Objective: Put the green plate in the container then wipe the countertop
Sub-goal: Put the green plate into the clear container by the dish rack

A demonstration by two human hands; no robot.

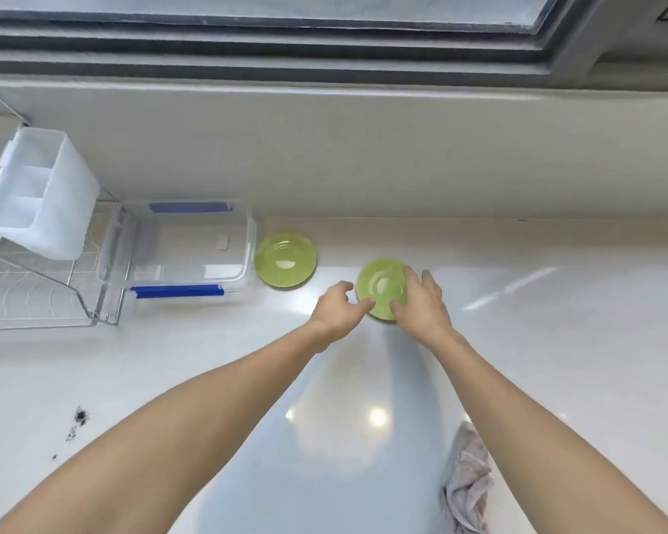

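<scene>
Two green plates lie on the white countertop. One green plate rests beside the clear container with blue clips, just right of its wall. The other green plate sits further right, with both hands on it. My right hand covers its right edge with fingers curled around the rim. My left hand touches its left rim with the thumb and fingertips. The container stands open and nothing shows inside it. A crumpled grey-pink cloth lies near the front edge, under my right forearm.
A wire dish rack with a white plastic cutlery holder stands at the far left. Dark crumbs are scattered on the counter at front left. A tiled wall and window sill run along the back.
</scene>
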